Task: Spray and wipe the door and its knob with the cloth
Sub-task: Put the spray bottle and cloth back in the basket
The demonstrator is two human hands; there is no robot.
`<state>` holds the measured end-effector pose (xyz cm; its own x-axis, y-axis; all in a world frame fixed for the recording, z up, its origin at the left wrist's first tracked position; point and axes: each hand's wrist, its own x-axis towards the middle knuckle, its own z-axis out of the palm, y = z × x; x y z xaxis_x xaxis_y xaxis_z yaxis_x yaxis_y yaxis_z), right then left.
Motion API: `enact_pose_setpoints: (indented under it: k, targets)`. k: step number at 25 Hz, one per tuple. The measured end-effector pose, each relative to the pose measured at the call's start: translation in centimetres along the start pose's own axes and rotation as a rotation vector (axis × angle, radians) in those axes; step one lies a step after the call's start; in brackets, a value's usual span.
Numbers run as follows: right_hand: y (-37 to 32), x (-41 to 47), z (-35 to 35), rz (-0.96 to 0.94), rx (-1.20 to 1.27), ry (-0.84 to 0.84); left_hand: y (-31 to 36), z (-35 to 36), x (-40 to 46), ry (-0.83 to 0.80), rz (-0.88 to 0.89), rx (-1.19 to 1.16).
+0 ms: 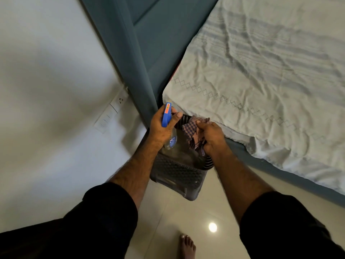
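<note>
- The left hand (162, 128) is gripping the spray bottle (167, 118) by its blue trigger head, above the dark basket (177, 174); the clear body looks light, rigid and probably slick, so the neck is the safest hold.
- The right hand (211, 137) is bunching the checked cloth (192, 128) over the basket; it is soft and limp, easy anywhere.
- The bed (261, 71) is lying alongside; no door is showing.

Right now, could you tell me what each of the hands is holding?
Left hand grips the blue-headed clear spray bottle at its neck; right hand clutches the bunched checked cloth.
</note>
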<state>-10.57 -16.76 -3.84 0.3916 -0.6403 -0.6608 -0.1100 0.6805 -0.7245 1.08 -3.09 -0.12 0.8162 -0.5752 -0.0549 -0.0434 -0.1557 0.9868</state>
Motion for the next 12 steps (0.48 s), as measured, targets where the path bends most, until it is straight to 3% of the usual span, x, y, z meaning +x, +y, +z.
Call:
enact_pose_setpoints:
  k: [5, 9, 12]
  targets:
    - [2.5, 2.3, -0.6, 0.021, -0.005, 0.019, -5.2, 0.4, 0.5, -0.018, -0.006, 0.058]
    - [3.3, 1.9, -1.5, 0.028, -0.002, 0.038, -5.6, 0.6, -0.1, -0.032, 0.064, 0.123]
    - [2.7, 0.7, -2.3, 0.036, 0.038, -0.001, -5.6, -1.0, -1.6, -0.082, -0.033, 0.168]
